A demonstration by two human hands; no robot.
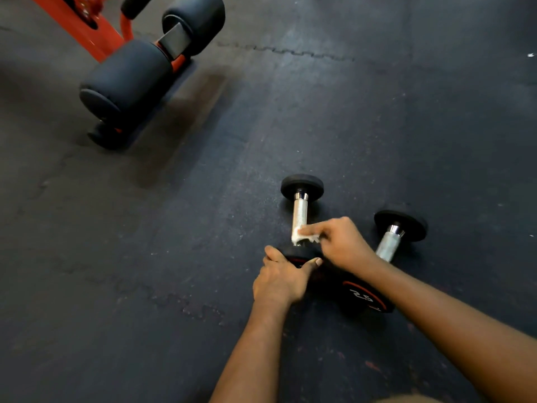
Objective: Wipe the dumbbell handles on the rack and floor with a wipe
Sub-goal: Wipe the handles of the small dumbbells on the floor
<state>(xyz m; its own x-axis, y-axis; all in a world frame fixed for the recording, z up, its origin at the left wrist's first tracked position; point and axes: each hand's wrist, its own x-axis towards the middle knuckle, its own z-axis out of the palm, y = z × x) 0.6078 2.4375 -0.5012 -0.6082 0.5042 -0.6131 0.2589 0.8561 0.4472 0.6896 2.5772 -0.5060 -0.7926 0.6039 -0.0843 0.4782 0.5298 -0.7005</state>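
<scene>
The right hand [341, 242] pinches a small white wipe [302, 234] between thumb and curled fingers, pressed on the lower end of a dumbbell [301, 187] handle [300, 212]. Just below that grip, the left hand [280, 279] clasps the dumbbell's near head [299, 253] on the rubber floor [174, 257]. A second dumbbell [390, 241] lies just right of the wiping hand. A red bench [128, 74] stands well away, up and left.

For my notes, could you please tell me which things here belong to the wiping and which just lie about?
Job: wipe in right hand; left dumbbell held by left hand; right dumbbell.
Lying about: bench; white scrap.
</scene>
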